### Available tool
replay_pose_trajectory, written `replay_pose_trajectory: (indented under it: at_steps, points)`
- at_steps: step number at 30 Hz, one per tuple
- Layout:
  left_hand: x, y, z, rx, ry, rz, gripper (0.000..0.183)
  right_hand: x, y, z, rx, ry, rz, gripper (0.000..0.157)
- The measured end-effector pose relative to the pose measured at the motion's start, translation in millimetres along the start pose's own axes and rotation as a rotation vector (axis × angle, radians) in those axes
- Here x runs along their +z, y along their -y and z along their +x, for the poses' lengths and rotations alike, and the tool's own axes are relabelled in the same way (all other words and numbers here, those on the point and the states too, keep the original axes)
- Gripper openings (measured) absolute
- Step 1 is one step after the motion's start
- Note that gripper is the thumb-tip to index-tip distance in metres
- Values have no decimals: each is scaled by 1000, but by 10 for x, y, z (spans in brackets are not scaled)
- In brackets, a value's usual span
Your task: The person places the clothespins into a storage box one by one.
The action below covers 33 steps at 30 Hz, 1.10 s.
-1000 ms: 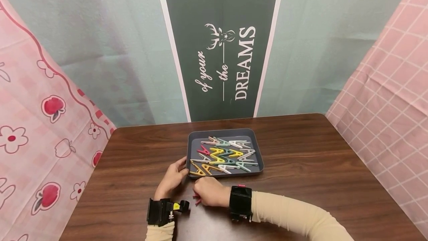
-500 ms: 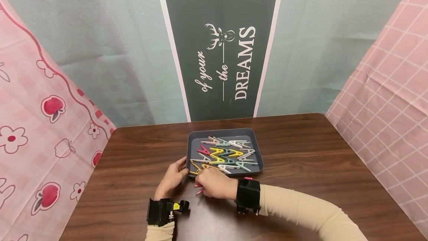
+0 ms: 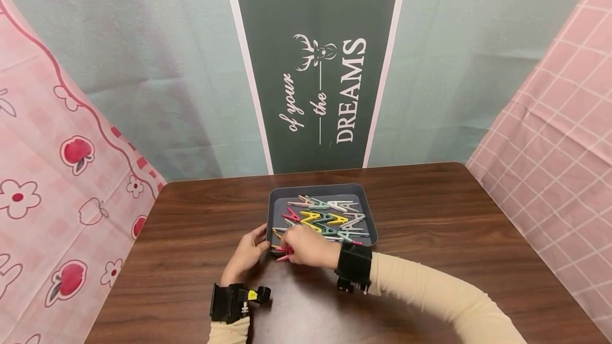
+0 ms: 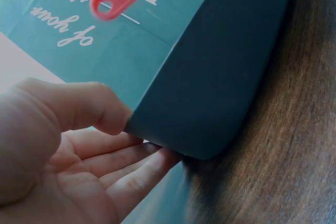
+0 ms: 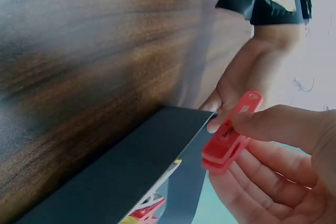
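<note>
At the near left corner of the grey tray (image 3: 330,190), my left hand (image 3: 245,252) grips the corner between thumb and fingers. The tray's dark outer wall (image 4: 210,61) fills much of the left wrist view. My right hand (image 3: 308,247) pinches a red clothespin (image 5: 231,135) between thumb and fingertips, above the tray's near edge. Inside the tray lie several clothespins in rows: a red clothespin (image 3: 290,215), yellow ones (image 3: 311,217), white ones (image 3: 338,205), grey and green ones. The right hand hides some in the front row.
The tray stands on a brown wood-grain table (image 3: 421,216). A dark green printed cloth (image 3: 315,68) hangs behind it, with pink cloths (image 3: 554,121) at the sides. Each wrist wears a black camera strap (image 3: 354,266).
My right hand has moved forward with the red clothespin, from the table in front of the tray to over its near edge. The left hand stays at the corner.
</note>
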<state>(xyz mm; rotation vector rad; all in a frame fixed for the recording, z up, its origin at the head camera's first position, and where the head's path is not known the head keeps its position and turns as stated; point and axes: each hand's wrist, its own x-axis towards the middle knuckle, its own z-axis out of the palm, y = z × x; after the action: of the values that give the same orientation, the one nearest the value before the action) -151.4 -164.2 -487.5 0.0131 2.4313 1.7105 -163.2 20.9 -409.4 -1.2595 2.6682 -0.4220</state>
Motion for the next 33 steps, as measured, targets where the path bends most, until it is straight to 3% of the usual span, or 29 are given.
replay_pose_trajectory:
  at_steps: [7,13,24,33]
  points:
    - [10,7,1,4,4,-28,54,-29,-84,80,91,-24,128,13]
    - [15,8,-1,15,16,-52,55,-30,-188,172,91,-112,149,11]
    - [-2,14,2,8,18,-37,55,-25,-414,480,250,-204,249,13]
    - [1,15,0,13,19,-52,55,18,-588,644,341,-255,242,15]
